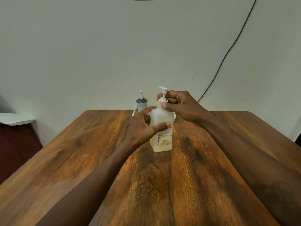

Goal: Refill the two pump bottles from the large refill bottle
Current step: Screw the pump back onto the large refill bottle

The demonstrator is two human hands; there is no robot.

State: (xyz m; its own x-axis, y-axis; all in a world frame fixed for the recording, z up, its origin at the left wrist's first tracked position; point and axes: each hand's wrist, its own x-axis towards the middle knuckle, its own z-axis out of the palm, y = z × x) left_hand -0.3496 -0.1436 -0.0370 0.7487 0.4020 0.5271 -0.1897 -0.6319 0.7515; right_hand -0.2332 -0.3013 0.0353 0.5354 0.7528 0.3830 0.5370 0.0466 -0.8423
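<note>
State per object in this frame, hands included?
Translucent white square pump bottle: upright on the brown wooden table, pump fitted.
Dark blue round pump bottle: upright in the white plastic basket, pump fitted.
Left hand: grips the translucent bottle's body.
Right hand: pinches its pump collar.

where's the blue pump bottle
In the head view the blue pump bottle stands in the white basket at the far edge of the table, behind and left of the translucent pump bottle.

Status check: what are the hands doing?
Left hand grips white pump bottle body. Right hand pinches its pump collar. Bottle upright on table. Nothing in the way.
</note>
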